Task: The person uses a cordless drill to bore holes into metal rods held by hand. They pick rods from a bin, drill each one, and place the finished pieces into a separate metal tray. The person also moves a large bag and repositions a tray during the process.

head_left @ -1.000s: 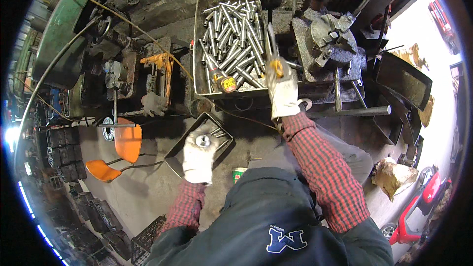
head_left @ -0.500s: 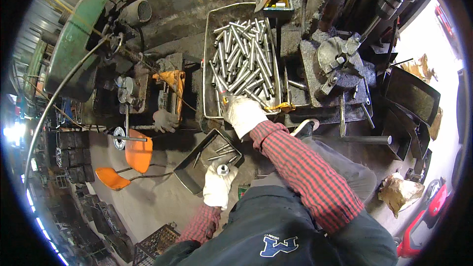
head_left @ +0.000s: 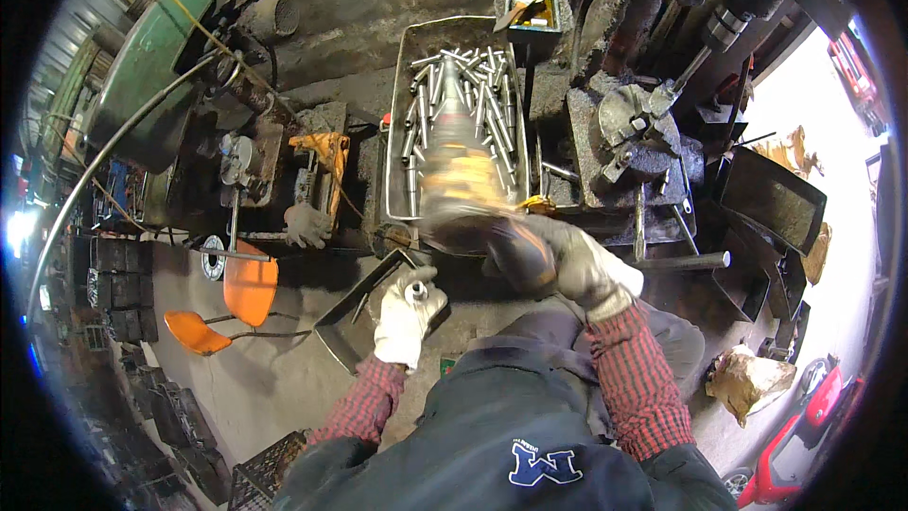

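Note:
My right hand (head_left: pixel 591 270), in a white work glove, is wrapped round the dark grip of a yellow-and-black power tool (head_left: pixel 525 255). Motion smears the tool's body and tapering front, which reach over the large bin (head_left: pixel 392 132); its exact kind is unclear. Many short steel rods (head_left: pixel 497 118) lie in a heap in that bin. Lower left, my left hand (head_left: pixel 399 331), also gloved, grips a short metal cylinder (head_left: pixel 416 292) with its round end facing up. Below that hand sits a dark tray (head_left: pixel 340 341), whose contents are mostly covered by the hand.
A machine with a round chuck-like fixture (head_left: pixel 624 123) stands at the right, its thick bar (head_left: pixel 690 262) sticking out toward me. Beyond the bin is a small box (head_left: pixel 532 30) with a brush in it. An orange chair (head_left: pixel 251 289) and a grey glove (head_left: pixel 307 225) are at left.
My right hand has come back from the bin's near edge toward my body and right, now with the power tool in plain view. My left hand has risen slightly, still holding the cylinder.

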The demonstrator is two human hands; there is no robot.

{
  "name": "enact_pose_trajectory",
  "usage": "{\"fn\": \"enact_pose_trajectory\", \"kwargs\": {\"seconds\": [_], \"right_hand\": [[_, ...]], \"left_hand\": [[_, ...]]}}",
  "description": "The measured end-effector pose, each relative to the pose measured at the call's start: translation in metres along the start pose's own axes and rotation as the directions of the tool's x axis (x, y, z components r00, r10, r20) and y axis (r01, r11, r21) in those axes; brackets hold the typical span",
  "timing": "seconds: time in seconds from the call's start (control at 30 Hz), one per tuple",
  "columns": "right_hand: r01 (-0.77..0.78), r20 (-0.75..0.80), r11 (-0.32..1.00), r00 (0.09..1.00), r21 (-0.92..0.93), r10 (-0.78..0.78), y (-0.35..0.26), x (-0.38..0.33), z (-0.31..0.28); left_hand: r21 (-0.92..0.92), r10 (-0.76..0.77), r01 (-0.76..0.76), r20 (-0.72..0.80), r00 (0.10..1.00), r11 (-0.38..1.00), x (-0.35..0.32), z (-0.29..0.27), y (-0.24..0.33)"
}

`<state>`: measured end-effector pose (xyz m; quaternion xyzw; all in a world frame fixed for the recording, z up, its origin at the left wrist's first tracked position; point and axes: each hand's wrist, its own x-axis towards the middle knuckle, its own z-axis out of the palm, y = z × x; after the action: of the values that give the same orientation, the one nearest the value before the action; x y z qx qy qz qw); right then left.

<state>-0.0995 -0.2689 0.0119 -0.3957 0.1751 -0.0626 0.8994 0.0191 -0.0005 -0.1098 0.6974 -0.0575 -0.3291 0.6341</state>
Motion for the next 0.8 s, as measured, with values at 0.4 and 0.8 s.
{"fn": "enact_pose_trajectory", "kwargs": {"seconds": [0.4,0.8], "right_hand": [[0.057,-0.402,0.979,0.906,-0.197,-0.134,0.028,-0.195,0.020],[-0.047,-0.398,0.949,0.900,0.313,0.176,0.042,-0.291,-0.006]], "left_hand": [[0.220,0.276,-0.268,-0.005,0.961,0.938,-0.041,0.019,0.059],[0.729,0.657,-0.656,0.400,0.638,0.194,-0.054,0.033,0.079]]}}
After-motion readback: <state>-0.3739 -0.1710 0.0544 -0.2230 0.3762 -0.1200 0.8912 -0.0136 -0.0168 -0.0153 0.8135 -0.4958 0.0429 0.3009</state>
